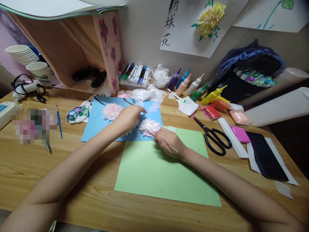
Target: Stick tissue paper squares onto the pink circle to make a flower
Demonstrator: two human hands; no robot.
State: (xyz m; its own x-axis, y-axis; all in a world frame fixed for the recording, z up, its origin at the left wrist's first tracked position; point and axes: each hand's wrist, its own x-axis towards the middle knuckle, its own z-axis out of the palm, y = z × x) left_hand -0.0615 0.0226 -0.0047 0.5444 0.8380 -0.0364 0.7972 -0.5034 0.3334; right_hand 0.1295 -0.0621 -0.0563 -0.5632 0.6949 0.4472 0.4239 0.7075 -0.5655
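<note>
The right hand (170, 141), at the centre of the frame, pinches a thin stick (173, 149), its tip at the white flower (150, 125). The left hand (129, 118) bends over the blue sheet (93, 130) just left of that flower; its fingertips are partly hidden, so I cannot tell whether they hold anything. The pink flower (111, 111) lies on the sheet beside the left hand. Below centre spreads a green sheet (166, 180); scissors (214, 139) lie right of centre, markers (136, 73) upper centre.

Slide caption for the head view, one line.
Right hand holding a thin stick at a white flower on blue paper, left hand nearby.
</note>
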